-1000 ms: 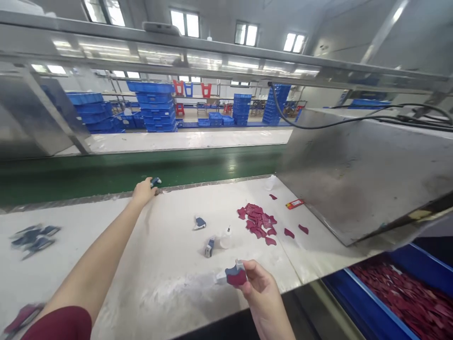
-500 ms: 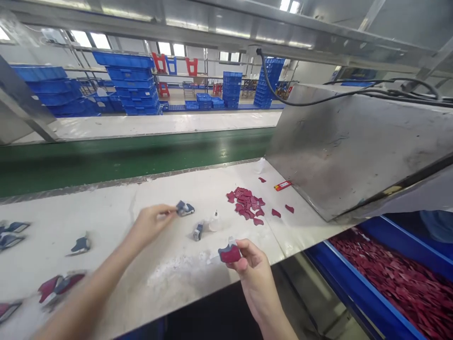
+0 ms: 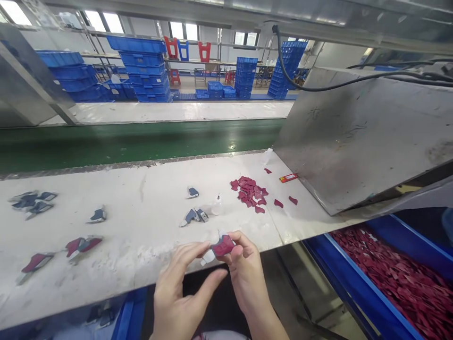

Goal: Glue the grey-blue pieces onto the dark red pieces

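My right hand pinches a small grey-blue piece with a maroon patch on its face and a pale tab, just over the table's front edge. Beside it my left hand is open, thumb held apart, the index fingertip at the piece's left edge. Behind them stands a small clear bottle with a thin dark tip. Several similar dark blue pieces lie left of the bottle. To its right is a loose pile of maroon patches.
On the white table, more blue pieces and maroon-faced ones lie at left. A metal box stands at right, with a red packet beside it. Below right, a blue bin holds many maroon patches.
My left hand has let go of a dark blue piece on the table and come back to the piece in my right hand. The camera view has shifted somewhat.
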`<act>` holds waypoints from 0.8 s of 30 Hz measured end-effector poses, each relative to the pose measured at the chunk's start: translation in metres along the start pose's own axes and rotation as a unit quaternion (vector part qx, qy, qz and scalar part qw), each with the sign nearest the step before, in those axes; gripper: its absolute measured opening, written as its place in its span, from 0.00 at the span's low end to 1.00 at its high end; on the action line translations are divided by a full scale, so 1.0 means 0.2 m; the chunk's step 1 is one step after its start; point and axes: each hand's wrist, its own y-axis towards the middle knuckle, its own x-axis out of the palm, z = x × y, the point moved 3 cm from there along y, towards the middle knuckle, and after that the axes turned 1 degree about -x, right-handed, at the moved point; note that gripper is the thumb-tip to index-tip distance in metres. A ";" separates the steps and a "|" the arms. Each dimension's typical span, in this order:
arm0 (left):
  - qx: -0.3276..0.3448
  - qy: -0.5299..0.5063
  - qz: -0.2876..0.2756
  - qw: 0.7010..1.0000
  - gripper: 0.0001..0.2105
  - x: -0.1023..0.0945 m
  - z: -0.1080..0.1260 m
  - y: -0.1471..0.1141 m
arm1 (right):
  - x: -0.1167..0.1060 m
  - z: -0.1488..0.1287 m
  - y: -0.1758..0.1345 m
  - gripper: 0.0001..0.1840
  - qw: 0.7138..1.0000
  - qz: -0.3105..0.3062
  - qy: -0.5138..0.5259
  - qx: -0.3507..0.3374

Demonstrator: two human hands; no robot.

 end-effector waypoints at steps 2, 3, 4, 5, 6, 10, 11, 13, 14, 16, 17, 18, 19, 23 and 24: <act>0.025 -0.017 0.011 0.999 0.14 0.02 0.01 0.00 | 0.00 0.00 -0.01 0.26 1.000 -0.011 -0.014 -0.015; 0.035 -0.024 0.007 0.999 0.13 0.03 0.02 0.00 | 0.00 0.00 -0.02 0.26 0.999 -0.017 -0.030 -0.026; 0.040 -0.030 0.003 0.999 0.13 0.04 0.02 0.00 | -0.01 -0.01 -0.02 0.26 0.997 -0.021 -0.055 -0.042; 0.034 -0.035 0.004 0.999 0.12 0.04 0.02 0.01 | -0.01 -0.02 -0.03 0.25 0.993 -0.022 -0.092 -0.067; 0.014 -0.041 0.009 0.999 0.11 0.04 0.02 0.01 | -0.02 -0.04 -0.04 0.23 0.984 -0.021 -0.144 -0.106; -0.144 -0.085 0.042 0.985 0.05 0.04 0.03 -0.02 | -0.04 -0.16 -0.07 0.35 0.846 0.005 -0.398 -0.355; -0.178 -0.101 0.040 0.978 0.06 0.04 0.04 -0.03 | -0.04 -0.18 -0.07 0.36 0.802 0.002 -0.437 -0.407; -0.216 -0.135 0.029 0.967 0.07 0.04 0.05 -0.04 | -0.05 -0.21 -0.07 0.30 0.742 -0.021 -0.482 -0.465; -0.227 -0.149 0.022 0.962 0.07 0.05 0.06 -0.04 | -0.05 -0.22 -0.07 0.26 0.726 -0.036 -0.494 -0.477; -0.244 -0.167 0.014 0.955 0.08 0.05 0.07 -0.04 | -0.05 -0.23 -0.06 0.19 0.711 -0.060 -0.508 -0.482; -0.254 -0.173 0.011 0.951 0.08 0.05 0.07 -0.03 | -0.05 -0.23 -0.06 0.16 0.708 -0.069 -0.510 -0.483; -0.265 -0.179 0.007 0.947 0.08 0.04 0.08 -0.03 | -0.04 -0.24 -0.06 0.13 0.707 -0.079 -0.509 -0.485; -0.278 -0.186 0.003 0.943 0.09 0.04 0.08 -0.03 | -0.03 -0.24 -0.06 0.11 0.706 -0.088 -0.508 -0.485; -0.317 -0.210 -0.006 0.925 0.08 0.04 0.10 -0.02 | -0.01 -0.23 -0.06 0.05 0.707 -0.099 -0.502 -0.488; -0.323 -0.215 -0.006 0.922 0.08 0.04 0.10 -0.02 | -0.01 -0.22 -0.06 0.04 0.704 -0.098 -0.501 -0.494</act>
